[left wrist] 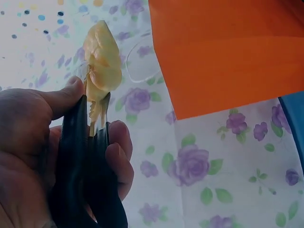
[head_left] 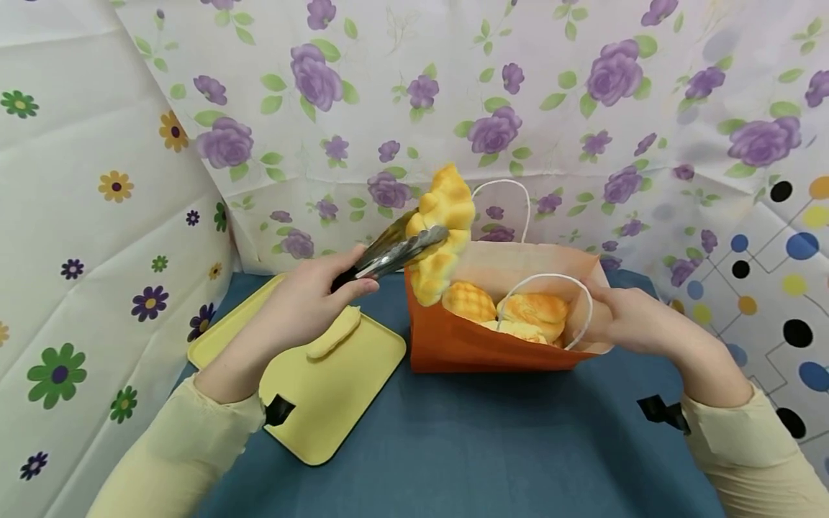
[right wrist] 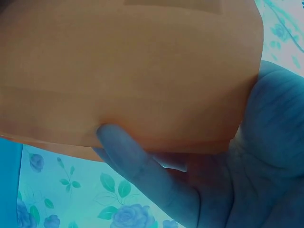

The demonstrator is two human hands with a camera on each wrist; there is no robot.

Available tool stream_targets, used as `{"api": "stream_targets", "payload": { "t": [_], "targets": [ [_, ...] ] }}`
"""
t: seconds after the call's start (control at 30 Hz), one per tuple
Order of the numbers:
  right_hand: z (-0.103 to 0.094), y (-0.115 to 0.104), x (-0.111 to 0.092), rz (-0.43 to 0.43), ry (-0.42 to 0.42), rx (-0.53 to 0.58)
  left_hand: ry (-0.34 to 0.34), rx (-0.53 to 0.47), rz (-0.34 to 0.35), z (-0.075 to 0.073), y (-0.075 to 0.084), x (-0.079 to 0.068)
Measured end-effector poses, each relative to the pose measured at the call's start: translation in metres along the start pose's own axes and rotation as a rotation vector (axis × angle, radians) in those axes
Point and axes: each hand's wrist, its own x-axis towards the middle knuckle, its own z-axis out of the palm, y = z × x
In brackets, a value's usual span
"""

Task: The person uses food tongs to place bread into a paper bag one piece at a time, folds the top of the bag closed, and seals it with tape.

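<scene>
My left hand grips black-handled tongs, whose metal ends clasp a bumpy golden bread. In the head view that bread hangs over the left side of an orange paper bag. The left wrist view shows thumb and fingers wrapped about the black handles, with the bread between the tips. At the bag's right edge my right hand pinches the paper rim; its thumb presses the wall in the right wrist view. Inside the bag lie several breads.
A yellow tray sits left of the bag with a long pale bread stick on it, partly behind my left arm. White cord handles stick up from the bag. Flowered cloth hangs behind the blue table.
</scene>
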Motion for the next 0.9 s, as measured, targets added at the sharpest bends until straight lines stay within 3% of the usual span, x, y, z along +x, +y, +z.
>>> {"api": "stream_targets", "payload": {
  "t": [0.37, 0.57, 0.9],
  "targets": [
    [0.001, 0.005, -0.001, -0.015, 0.0, 0.017, -0.038, 0.221, 0.094, 0.003, 0.028, 0.036],
    [0.002, 0.003, -0.002, -0.014, -0.003, 0.031, -0.033, 0.363, 0.166, 0.008, 0.042, 0.042],
    [0.0, 0.003, -0.005, -0.026, -0.002, 0.025, 0.055, 0.515, 0.231, 0.027, 0.055, 0.059]
  ]
}}
